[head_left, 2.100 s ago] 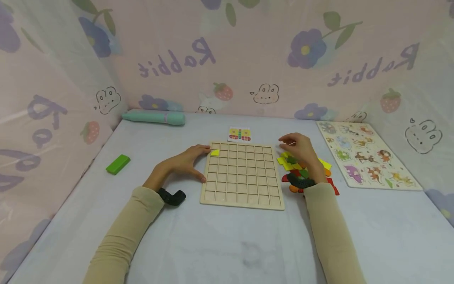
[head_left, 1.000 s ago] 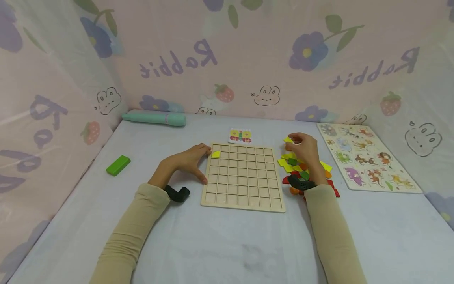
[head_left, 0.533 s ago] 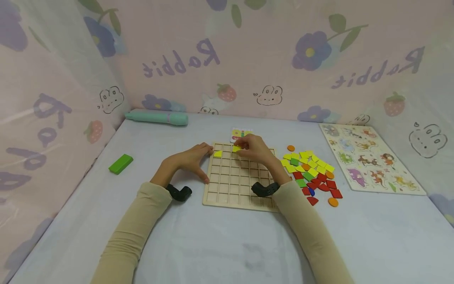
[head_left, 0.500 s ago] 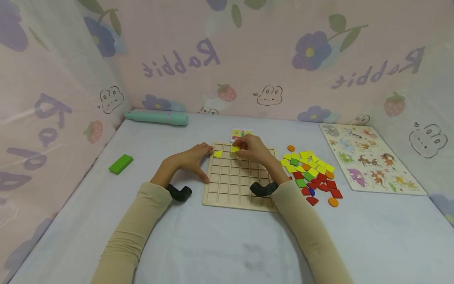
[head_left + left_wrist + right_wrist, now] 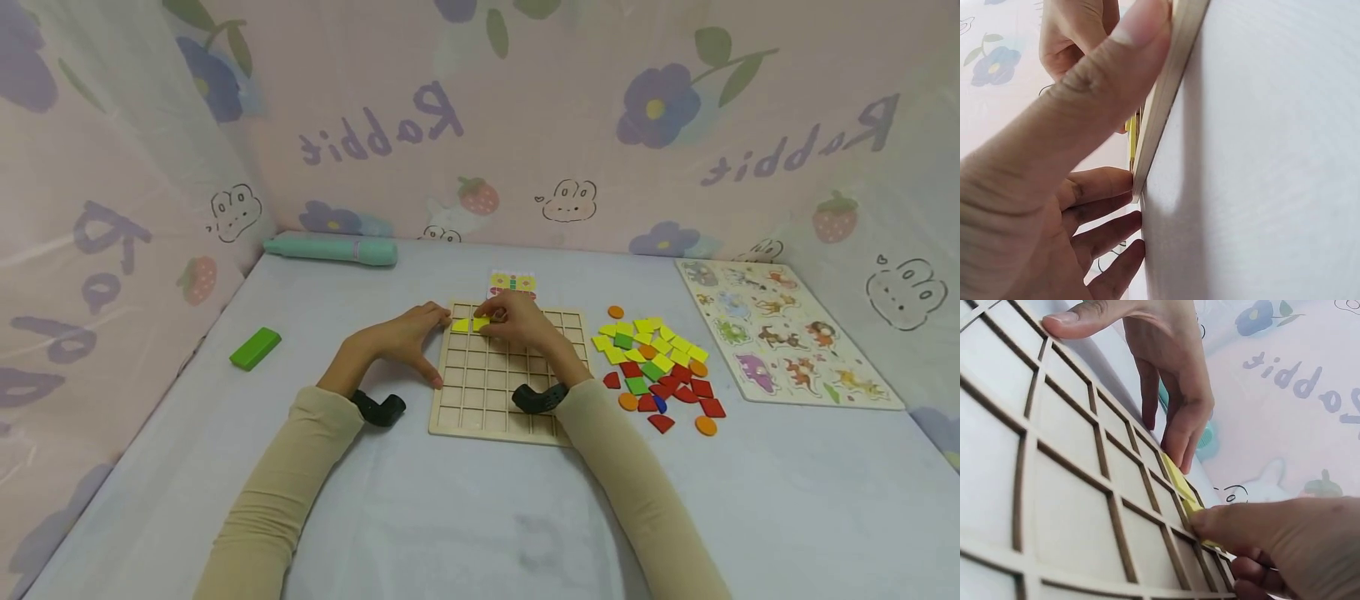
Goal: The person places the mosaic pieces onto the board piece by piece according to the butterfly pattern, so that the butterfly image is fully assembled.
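A wooden grid board (image 5: 480,400) lies in the middle of the table in the head view. My left hand (image 5: 393,340) rests against its left edge, thumb and fingers spread apart; the left wrist view shows the thumb (image 5: 1091,84) touching the wooden edge. Between thumb and fingers, my right hand (image 5: 519,321) pinches a yellow tile (image 5: 481,324) at a second-row cell. Just left of it, a yellow tile with a curved side (image 5: 460,326) lies in the grid. In the right wrist view the pinched tile (image 5: 1192,507) is partly hidden by the thumb.
Right of the board lie loose yellow, red, green, orange and blue tiles (image 5: 662,363). Behind it is a small butterfly pattern card (image 5: 513,280), partly covered by my right hand. An animal puzzle board (image 5: 780,329), a green block (image 5: 256,347) and a teal tube-shaped object (image 5: 330,249) stand farther out.
My right hand has picked a yellow tile from the loose pile and carried it left over the board, beside the first yellow tile. The left hand has stayed at the board's edge.
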Available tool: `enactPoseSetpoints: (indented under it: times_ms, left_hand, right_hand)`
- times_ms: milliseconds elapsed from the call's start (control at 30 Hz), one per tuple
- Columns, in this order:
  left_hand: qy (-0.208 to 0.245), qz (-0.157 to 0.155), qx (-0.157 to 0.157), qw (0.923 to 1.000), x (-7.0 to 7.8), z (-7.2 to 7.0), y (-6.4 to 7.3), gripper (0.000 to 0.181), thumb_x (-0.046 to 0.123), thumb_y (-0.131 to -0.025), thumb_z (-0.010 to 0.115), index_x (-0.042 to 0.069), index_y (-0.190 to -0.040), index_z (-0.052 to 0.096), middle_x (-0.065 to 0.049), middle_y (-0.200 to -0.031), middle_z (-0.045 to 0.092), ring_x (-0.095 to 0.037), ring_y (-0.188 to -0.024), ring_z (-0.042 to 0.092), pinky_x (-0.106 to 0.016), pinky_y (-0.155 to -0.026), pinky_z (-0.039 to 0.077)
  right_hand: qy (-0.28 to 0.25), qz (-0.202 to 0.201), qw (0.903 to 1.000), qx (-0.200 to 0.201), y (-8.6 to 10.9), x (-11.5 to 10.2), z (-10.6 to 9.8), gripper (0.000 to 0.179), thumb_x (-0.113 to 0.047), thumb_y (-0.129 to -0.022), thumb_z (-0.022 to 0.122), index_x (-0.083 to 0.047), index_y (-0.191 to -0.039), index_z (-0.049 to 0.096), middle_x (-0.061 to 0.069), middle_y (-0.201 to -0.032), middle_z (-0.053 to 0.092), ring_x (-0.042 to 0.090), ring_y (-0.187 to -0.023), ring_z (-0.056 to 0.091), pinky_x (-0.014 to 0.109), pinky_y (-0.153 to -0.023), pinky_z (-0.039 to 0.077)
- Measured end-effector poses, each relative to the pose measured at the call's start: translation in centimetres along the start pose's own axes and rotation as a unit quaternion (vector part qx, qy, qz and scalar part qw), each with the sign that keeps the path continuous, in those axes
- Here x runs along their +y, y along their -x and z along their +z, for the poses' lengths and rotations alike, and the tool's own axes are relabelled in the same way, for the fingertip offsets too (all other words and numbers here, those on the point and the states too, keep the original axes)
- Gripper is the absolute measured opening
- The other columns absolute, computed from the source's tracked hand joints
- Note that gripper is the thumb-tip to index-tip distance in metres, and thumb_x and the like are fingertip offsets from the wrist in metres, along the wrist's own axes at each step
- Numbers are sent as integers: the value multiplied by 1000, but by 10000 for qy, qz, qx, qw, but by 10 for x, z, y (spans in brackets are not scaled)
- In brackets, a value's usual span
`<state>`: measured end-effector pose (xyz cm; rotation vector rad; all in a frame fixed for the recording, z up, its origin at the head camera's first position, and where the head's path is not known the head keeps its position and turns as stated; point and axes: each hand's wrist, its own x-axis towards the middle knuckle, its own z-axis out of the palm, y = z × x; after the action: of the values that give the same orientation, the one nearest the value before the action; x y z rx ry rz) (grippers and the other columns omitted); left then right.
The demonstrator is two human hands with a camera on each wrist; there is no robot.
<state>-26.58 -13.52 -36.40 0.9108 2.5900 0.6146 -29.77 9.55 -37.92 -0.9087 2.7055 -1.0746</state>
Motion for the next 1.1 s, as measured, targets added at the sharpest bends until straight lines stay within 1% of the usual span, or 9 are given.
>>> enactPoseSetpoints:
  times_ms: [133, 200, 300, 433, 600, 733, 867, 967, 1100]
  left_hand:
    - [-12, 19, 14, 10000, 0, 1, 0, 97, 42, -61, 86, 0, -134, 39, -13, -144, 30, -30, -135, 25, -43, -112, 22]
    - [-13, 25, 20, 10000, -1, 1, -1, 97, 43, -61, 86, 0, -134, 39, -13, -144, 29, -30, -135, 24, -43, -112, 22]
    - [-16, 24, 27, 10000, -2, 2, -1, 97, 43, -60, 86, 0, -134, 39, -13, -144, 29, -30, -135, 25, -43, -112, 22]
    - [-8, 0, 30, 10000, -2, 2, -1, 99, 44, -59, 86, 1, -134, 39, -12, -144, 29, -29, -135, 25, -42, -112, 22]
    - [-24, 18, 46, 10000, -2, 3, -2, 98, 45, -59, 86, 2, -134, 39, -11, -144, 29, -28, -135, 25, -42, -113, 22]
    - [-92, 138, 93, 9998, 0, 2, -1, 96, 42, -60, 86, 0, -132, 40, -14, -143, 31, -30, -135, 25, -42, -113, 21]
    - [-136, 156, 114, 9997, 1, 2, -1, 94, 41, -60, 86, -1, -131, 40, -14, -142, 32, -30, -135, 26, -42, -113, 21]
    - [-126, 106, 108, 9998, 0, 2, -1, 94, 41, -60, 86, 0, -131, 40, -14, -142, 32, -30, -135, 26, -42, -113, 21]
    - [-124, 90, 99, 9998, -1, 2, 0, 95, 42, -60, 86, 0, -131, 40, -13, -142, 32, -30, -135, 25, -42, -113, 21]
  right_hand:
    - [-85, -79, 9999, 21, 0, 1, 1, 24, -10, -80, 73, -2, -103, 70, 9, -98, 69, 19, -78, 59, 31, -69, 50]
    - [-108, -117, 9999, 28, 0, 1, 1, 24, -10, -80, 73, -2, -102, 70, 9, -100, 69, 19, -81, 61, 32, -72, 51]
    - [-79, -69, 9999, 83, 0, 2, 2, 22, -11, -79, 74, -3, -100, 71, 8, -100, 70, 20, -85, 62, 33, -75, 51]
    - [72, -59, 9999, 124, 0, 0, 3, 19, -13, -79, 75, -5, -97, 72, 7, -98, 70, 19, -89, 61, 34, -78, 51]
    - [407, -240, 9988, 110, 7, -2, -7, 26, -13, -81, 73, -2, -103, 70, 9, -98, 68, 21, -88, 61, 35, -77, 51]
    - [566, -278, 9977, 227, 22, 5, -25, 26, -14, -83, 70, -1, -106, 69, 11, -98, 66, 22, -88, 60, 37, -77, 51]
    - [580, -146, 9976, 350, 45, 19, -52, 21, -11, -84, 69, -3, -103, 69, 11, -99, 64, 23, -88, 59, 38, -78, 51]
    - [615, 84, 9971, 450, 67, 30, -72, 19, -9, -84, 68, -3, -103, 69, 10, -99, 65, 22, -87, 58, 38, -77, 50]
    - [620, 550, 9951, 538, 93, 47, -95, 17, -9, -86, 66, -3, -102, 69, 11, -99, 65, 23, -87, 57, 39, -78, 49]
